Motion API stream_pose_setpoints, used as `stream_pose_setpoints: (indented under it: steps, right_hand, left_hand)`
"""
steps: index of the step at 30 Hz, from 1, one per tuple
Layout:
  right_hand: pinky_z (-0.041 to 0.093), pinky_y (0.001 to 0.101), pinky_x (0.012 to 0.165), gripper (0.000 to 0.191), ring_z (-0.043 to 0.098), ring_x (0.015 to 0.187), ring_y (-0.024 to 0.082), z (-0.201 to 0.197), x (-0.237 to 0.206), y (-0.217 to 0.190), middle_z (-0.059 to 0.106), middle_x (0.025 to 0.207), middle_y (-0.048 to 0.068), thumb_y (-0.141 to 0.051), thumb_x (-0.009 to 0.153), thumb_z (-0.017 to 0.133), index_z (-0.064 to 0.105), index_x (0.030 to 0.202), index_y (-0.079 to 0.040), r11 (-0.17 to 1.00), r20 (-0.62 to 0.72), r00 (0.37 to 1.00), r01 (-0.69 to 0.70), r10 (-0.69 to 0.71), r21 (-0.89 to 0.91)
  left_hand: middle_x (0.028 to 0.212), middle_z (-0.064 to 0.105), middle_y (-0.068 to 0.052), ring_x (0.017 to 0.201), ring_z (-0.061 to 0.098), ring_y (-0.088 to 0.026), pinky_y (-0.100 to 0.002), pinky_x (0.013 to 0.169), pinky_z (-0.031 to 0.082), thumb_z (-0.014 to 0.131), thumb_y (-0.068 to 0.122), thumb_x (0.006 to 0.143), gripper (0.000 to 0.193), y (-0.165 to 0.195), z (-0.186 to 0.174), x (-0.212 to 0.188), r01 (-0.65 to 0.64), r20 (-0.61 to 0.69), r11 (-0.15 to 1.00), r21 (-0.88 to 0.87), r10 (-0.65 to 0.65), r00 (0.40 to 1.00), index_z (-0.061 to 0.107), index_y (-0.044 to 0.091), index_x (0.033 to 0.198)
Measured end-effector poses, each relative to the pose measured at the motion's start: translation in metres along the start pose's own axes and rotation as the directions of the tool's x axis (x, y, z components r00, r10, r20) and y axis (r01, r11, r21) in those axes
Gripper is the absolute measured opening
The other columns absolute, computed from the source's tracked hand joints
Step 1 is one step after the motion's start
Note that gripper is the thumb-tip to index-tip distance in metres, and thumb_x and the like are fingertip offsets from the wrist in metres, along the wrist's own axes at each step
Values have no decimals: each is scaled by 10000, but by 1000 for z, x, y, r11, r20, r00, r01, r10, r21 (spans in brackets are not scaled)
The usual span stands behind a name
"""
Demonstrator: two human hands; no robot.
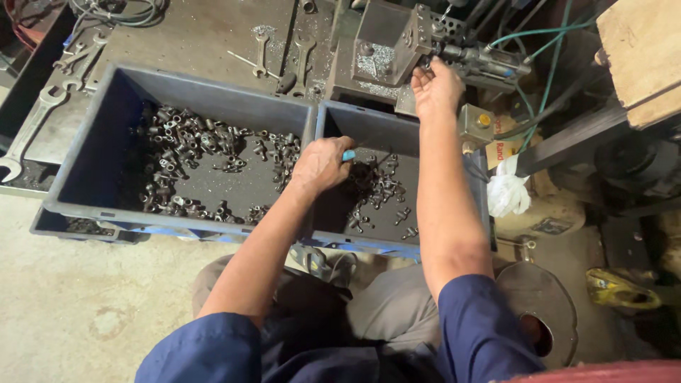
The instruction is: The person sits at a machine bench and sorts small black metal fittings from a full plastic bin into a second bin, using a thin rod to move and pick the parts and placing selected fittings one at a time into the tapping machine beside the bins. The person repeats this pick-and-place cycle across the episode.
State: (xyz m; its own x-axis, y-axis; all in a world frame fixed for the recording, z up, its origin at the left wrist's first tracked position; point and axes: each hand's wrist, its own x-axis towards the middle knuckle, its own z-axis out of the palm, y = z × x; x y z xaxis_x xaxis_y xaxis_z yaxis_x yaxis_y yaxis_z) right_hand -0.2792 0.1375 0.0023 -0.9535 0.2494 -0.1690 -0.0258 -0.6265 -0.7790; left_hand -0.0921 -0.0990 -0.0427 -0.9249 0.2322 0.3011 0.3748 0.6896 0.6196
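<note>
Blue sleeves are being extended over the right-hand bin (474,186). Left hand (320,164), fingers curled round a blue-handled tool (348,154), is being dipped among small metal fittings (379,191) inside it; these look stiff, light, probably oily, best pinched across the body. Right hand (436,89), fingers loosely open, is being pressed against the machine fixture (386,50) beyond it.

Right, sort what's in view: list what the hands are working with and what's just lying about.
In use: left hand over small metal parts in the right-hand bin; right hand at the machine fixture.

Lying about: wrenches, large spanner, cables, white rag, left-hand bin.
</note>
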Motion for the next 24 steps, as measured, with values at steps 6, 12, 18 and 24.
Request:
stream_pose_setpoints:
  steps: [6,12,18,24]
  right_hand:
    - [565,355,657,101,698,718,208,-26,-28,6,711,871,91,-102,923,637,640,1013,-56,976,-123,973,204,-194,70]
    - [596,328,693,134,696,746,203,-40,-40,0,711,916,99,-55,936,660,619,1063,-61,948,67,949,313,-309,-60]
    - [561,314,637,108,708,745,215,-13,-11,-7,702,904,100,-69,947,673,613,1037,-67,948,36,965,263,-261,-176]
    - [535,340,607,124,712,760,250,10,10,-4,711,906,125,-92,934,692,599,1001,-43,958,39,966,260,-257,-119]
  left_hand:
    - [974,731,-219,931,695,-411,-496,859,546,677,158,805,319,2,-3,-2,13,-5,1000,4,-13,1000,713,85,1114]
    - [1018,742,-204,947,695,-410,-492,855,546,693,155,804,304,1,-2,-4,-20,-53,999,-46,17,998,720,85,1099]
    - [1031,737,-201,965,696,-395,-480,883,546,701,154,811,324,3,-5,-1,8,-1,999,-42,-8,1000,712,86,1128]
    - [1029,740,-194,983,694,-391,-482,885,542,697,154,829,302,1,-5,1,4,0,999,-34,-4,1000,712,81,1122]
